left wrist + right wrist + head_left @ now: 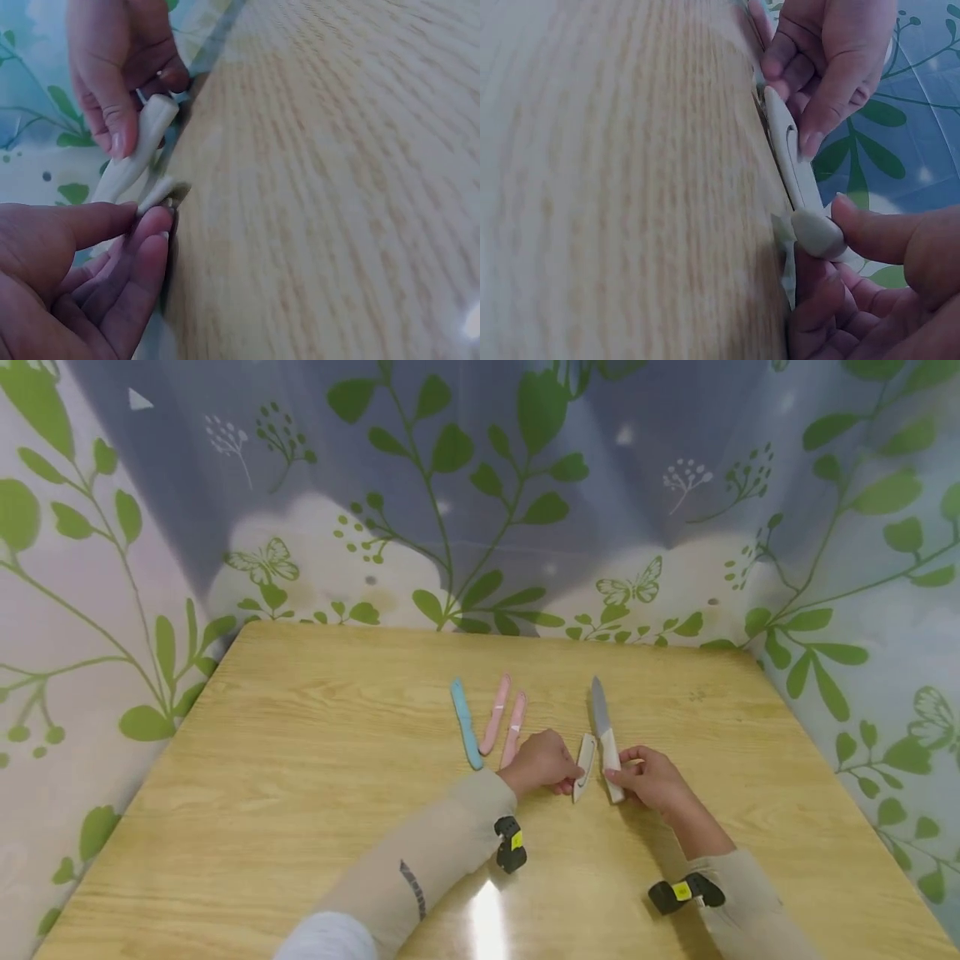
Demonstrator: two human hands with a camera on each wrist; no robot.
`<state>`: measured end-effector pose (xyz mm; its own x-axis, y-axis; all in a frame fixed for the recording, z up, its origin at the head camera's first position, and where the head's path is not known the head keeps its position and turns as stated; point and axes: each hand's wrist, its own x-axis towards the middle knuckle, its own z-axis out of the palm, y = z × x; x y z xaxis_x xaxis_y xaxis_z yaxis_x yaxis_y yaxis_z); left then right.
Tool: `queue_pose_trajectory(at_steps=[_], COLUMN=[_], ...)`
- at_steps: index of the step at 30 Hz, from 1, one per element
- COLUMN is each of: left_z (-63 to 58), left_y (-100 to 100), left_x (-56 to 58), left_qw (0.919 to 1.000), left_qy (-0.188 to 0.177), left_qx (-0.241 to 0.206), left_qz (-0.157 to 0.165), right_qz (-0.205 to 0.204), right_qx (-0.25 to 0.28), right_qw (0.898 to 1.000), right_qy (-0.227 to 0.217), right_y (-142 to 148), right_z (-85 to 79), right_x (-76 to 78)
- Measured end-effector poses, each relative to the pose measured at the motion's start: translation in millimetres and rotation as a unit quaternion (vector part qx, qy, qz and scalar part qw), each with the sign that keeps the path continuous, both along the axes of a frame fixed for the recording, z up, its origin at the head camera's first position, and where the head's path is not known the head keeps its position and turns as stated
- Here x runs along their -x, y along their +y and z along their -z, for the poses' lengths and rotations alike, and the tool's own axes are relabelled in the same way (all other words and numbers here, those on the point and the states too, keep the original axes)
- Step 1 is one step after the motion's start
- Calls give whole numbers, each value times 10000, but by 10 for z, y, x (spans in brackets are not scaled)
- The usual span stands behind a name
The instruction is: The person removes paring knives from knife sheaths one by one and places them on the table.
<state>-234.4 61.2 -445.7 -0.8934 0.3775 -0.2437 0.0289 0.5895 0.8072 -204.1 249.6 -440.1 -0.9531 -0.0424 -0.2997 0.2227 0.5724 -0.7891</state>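
Note:
My right hand [654,780] pinches the white handle of a knife [602,720] between thumb and fingers; its bare grey blade points away from me. Just to the left, my left hand [545,762] pinches a white knife sheath [584,767] by its side, the pointed end toward me. Sheath and knife lie nearly parallel, a narrow gap between them in the head view. In the right wrist view the sheath [782,139] shows a slot along its face, beyond the rounded butt of the knife handle [819,234]. The left wrist view shows both thumbs on the white pieces.
Left of my left hand lie a blue sheathed knife [467,724] and two pink ones, a farther pink knife [495,714] and a nearer pink knife [514,727], partly behind the hand. The wooden table [315,718] ends at a leaf-patterned curtain [480,527].

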Motion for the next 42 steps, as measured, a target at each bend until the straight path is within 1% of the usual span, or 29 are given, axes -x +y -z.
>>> queue_pose_trajectory(at_steps=[1, 3, 5, 10, 12, 17, 23, 26, 32, 39, 42], left_z=[3, 2, -2, -34, -52, -81, -74, -85, -115, -114, -102], left_y=[10, 30, 46, 73, 84, 110, 142, 161, 177, 174, 173], left_x=[-14, -43, -65, -91, -96, -120, -149, -160, -166, -185, -184], left_qw=[9999, 9993, 9988, 9972, 9966, 9962, 9968, 9963, 9951, 9961, 9961], left_qy=[43, 15, -45, -29, -108, -430, -442, -492, -510, -689, -682], left_qx=[145, 338, 462, 728, 804, 737, 628, 679, 830, 528, 536], left_qz=[78, 154, 161, 142, 131, 155, 206, 177, 182, 127, 128], right_qz=[-12, -48, -70, -72, -51, -50, -110, -149, -152, -39, -92], right_qx=[-36, -119, -191, -364, -430, -586, -844, -1036, -1494, -1624, -1637], right_qw=[10000, 9999, 9998, 9993, 9990, 9982, 9962, 9939, 9863, 9843, 9841], right_qy=[-2, 6, 43, 96, 93, 85, 210, 340, 677, 686, 687], right_y=[2, 3, 4, 3, 6, 11, 3, 1, 17, 36, 40], right_z=[8, 18, 26, 22, 19, 10, -17, -25, -31, -52, -51], right_x=[-9, -27, -38, -50, -48, -47, -67, -77, -59, -50, -51])
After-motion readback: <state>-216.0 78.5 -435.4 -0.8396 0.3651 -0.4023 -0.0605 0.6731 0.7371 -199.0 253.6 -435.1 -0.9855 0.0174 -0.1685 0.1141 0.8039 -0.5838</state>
